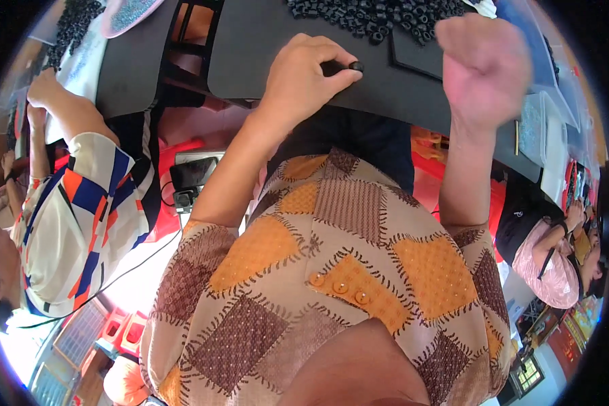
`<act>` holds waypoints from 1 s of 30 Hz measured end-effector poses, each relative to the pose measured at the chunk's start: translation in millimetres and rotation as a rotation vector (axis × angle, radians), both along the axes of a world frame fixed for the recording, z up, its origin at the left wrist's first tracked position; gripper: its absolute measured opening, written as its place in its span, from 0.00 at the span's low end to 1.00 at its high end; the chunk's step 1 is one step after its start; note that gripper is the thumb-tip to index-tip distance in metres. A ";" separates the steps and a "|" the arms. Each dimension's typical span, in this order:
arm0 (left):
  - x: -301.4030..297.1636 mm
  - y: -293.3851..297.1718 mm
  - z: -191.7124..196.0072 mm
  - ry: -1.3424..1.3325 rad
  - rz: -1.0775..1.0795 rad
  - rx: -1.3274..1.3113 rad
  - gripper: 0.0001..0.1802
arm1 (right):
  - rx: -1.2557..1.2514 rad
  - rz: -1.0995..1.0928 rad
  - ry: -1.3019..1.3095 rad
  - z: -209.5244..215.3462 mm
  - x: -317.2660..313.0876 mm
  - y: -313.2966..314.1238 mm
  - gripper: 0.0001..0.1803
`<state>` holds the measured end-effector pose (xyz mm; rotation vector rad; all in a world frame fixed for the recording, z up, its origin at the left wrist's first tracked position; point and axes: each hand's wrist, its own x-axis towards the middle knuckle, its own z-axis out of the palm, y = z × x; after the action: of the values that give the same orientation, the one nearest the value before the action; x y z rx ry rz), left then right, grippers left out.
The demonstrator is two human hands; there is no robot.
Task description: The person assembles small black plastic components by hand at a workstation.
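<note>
Pinching black piece (357, 66), left hand (303, 73) at 12 o'clock; probably light, stiff, slick: hold by sides. Right hand (487, 71), 2 o'clock: fisted, blurred, contents unclear.

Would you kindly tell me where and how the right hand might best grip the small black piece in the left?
Take the small black piece by its exposed end, probably best from the right in a fingertip pinch: it juts rightward from the left hand, which covers its other side.

Black parts (375, 21) heaped on a worktable (250, 44) and nearby co-workers (81, 223) suggest a workshop.
</note>
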<state>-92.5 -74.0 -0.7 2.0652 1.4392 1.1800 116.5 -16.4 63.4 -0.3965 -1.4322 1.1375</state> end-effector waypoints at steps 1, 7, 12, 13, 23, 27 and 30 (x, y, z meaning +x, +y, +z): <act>-1.9 0.3 5.6 0.002 -0.003 0.006 0.11 | -0.019 -0.099 -0.069 -3.1 5.2 0.0 0.05; -3.9 -0.3 12.7 -0.845 -0.378 -0.693 0.12 | 0.229 -0.035 -0.636 -33.0 -11.2 -26.6 0.16; 9.2 2.3 5.9 -0.987 -0.451 -0.793 0.13 | 0.269 -0.058 -0.551 -40.9 0.5 -23.0 0.15; 14.5 2.1 6.5 -0.976 -0.441 -0.803 0.15 | 0.238 -0.041 -0.530 -43.8 4.9 -24.5 0.14; 48.5 0.5 11.0 -0.586 -0.353 -0.783 0.12 | 0.021 0.039 -0.629 -31.5 62.2 -38.6 0.14; 42.2 2.1 3.4 -0.650 -0.361 -0.734 0.13 | 0.111 -0.385 -0.859 5.3 118.4 -13.5 0.14; 41.8 2.5 -2.1 -0.692 -0.364 -0.705 0.14 | 0.151 -0.905 -0.829 40.8 196.0 42.1 0.24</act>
<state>-50.7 -71.4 -2.9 1.1900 0.8994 0.9113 312.5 25.7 104.2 -1.3479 -1.7079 0.0914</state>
